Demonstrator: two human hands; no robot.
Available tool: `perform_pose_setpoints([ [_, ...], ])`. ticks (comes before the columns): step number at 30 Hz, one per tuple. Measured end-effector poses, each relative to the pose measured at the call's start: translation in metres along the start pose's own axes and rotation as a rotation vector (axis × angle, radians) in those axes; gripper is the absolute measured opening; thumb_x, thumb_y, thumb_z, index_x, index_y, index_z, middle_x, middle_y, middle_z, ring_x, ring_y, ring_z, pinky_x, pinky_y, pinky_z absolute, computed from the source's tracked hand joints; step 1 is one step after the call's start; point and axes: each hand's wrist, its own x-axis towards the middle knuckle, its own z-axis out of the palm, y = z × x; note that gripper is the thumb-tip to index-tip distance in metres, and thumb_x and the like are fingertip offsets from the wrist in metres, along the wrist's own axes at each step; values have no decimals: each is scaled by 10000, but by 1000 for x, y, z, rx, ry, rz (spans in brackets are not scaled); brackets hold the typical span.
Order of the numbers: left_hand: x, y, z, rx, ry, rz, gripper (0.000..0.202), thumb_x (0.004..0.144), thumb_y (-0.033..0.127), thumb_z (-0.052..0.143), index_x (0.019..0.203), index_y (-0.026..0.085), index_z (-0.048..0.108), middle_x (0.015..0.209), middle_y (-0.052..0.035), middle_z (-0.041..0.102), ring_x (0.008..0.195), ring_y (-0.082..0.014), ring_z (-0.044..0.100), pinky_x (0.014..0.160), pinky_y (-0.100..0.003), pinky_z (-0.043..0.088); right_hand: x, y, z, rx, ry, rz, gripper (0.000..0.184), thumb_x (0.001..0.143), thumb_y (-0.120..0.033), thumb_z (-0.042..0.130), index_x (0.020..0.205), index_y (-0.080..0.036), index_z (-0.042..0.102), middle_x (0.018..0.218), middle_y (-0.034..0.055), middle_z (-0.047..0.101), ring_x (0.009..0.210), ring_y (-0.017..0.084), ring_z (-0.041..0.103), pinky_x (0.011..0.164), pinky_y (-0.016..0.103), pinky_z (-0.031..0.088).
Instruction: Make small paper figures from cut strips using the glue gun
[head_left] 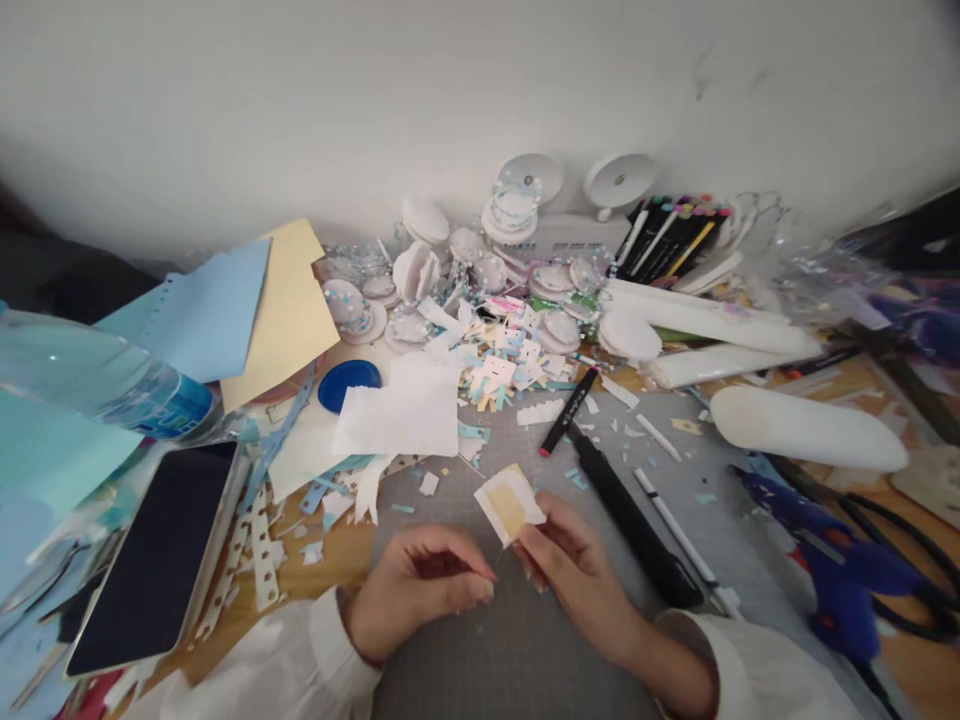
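My right hand (570, 570) pinches a small square piece of white paper (489, 508) by its lower right corner. A yellow rectangle (508, 505) covers the middle of that square. Just left of it, my left hand (420, 580) has its thumb and fingertips brought together, and anything tiny between them is too small to make out. A faint thin line shows between the hands. Both hands hover over a grey cutting mat (510, 660). A black marker (568, 412) with a red end and a long black tool (630, 515) lie on the mat beyond my right hand.
Paper scraps (499, 370) pile up at the back among white round pieces with beads (420, 270). Left are a phone (154, 560), a water bottle (97, 375) and coloured sheets (202, 310). A blue glue gun (832, 560), scissors (907, 560) and a white roll (810, 430) lie right.
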Motion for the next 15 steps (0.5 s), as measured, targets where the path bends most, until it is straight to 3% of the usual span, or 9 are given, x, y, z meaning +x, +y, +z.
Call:
perform_pose_setpoints([
  [9,9,8,-10,116,77,82,209,677,307,820,710,142,695,642,1,608,596,-106,478,583,-226,372,1,-7,4,-20,-50,-41,388,852,-541,582,731,-195,457,561,-61,445,477,63,368,460,205,302],
  [15,18,9,-16,139,124,182,289,754,401,754,761,142,629,685,-1,589,623,-107,472,601,-228,367,6,-3,4,-15,-6,-85,408,837,-567,574,730,-203,424,586,-62,442,470,61,349,433,201,269],
])
